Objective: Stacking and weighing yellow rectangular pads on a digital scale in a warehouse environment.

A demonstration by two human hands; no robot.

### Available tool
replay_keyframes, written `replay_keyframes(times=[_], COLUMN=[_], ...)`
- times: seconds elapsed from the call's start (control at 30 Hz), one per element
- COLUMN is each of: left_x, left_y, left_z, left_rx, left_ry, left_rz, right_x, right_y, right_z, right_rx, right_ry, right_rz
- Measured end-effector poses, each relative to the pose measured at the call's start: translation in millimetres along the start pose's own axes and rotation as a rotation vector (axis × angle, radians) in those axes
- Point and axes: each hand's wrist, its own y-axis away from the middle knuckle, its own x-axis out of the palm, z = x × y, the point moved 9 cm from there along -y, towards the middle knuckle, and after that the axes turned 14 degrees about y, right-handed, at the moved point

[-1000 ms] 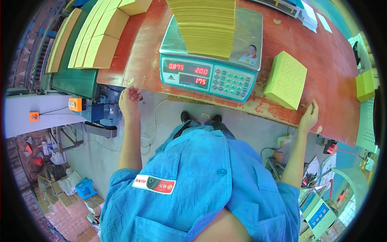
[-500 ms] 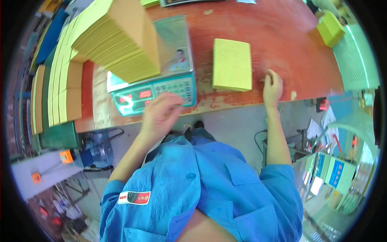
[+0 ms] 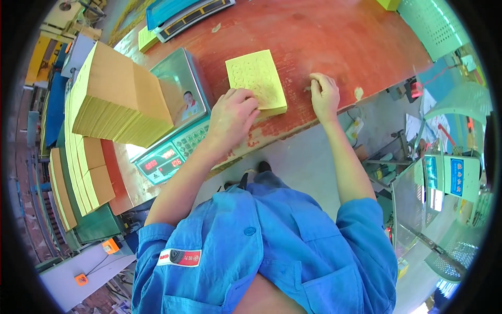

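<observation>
On the red table lies a squared yellow stack of sheets (image 3: 252,70), its top marked with rounded raised shapes. My left hand (image 3: 235,112) is at its near left corner, fingers curled together over the edge; whether anything is in them is hidden. To the right of the stack, my right hand (image 3: 325,97) rests on the tabletop, loosely bent with a gap between thumb and forefinger. Left of both stands a counting scale (image 3: 180,144) with lit red digits. A tall stack of tan and yellow sheets (image 3: 123,99) leans on its pan.
More tan and yellow stacks (image 3: 99,180) stand at the table's left end. Another scale (image 3: 191,18) sits at the far side, with a small yellow stack (image 3: 147,39) beside it. A perforated pale green panel (image 3: 434,26) borders the far right of the red table (image 3: 334,44).
My left hand has moved from the scale's keypad to the near yellow stack. My right hand stays on the table. The whole view has turned, and the scale's digits differ.
</observation>
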Motion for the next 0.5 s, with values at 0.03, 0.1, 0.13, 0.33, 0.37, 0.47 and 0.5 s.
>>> replay_keyframes(times=[0.03, 0.1, 0.13, 0.33, 0.37, 0.47, 0.5], left_x=[-1, -2, -6, -26, -27, -21, -16], left_y=[0, 2, 3, 17, 23, 36, 43], left_z=[0, -2, -4, -14, -12, -28, -40], left_rx=[0.001, 0.019, 0.028, 0.062, 0.051, 0.155, 0.212], left_ry=[0.023, 0.032, 0.045, 0.098, 0.098, 0.095, 0.085], left_rz=[-0.02, -0.058, -0.101, -0.225, -0.233, -0.212, -0.152], right_x=[0, -1, -4, -35, -31, -27, -24], right_y=[1, 4, 4, 23, 33, 61, 69], right_z=[-3, -5, -5, 12, 33, 84, 103], right_rx=[0.006, -0.006, -0.006, 0.39, 0.525, 0.67, 0.671], right_ry=[0.001, -0.012, -0.005, -0.572, -0.709, -0.882, -0.935], right_rz=[-0.007, -0.007, -0.019, 0.117, 0.317, 0.643, 0.768])
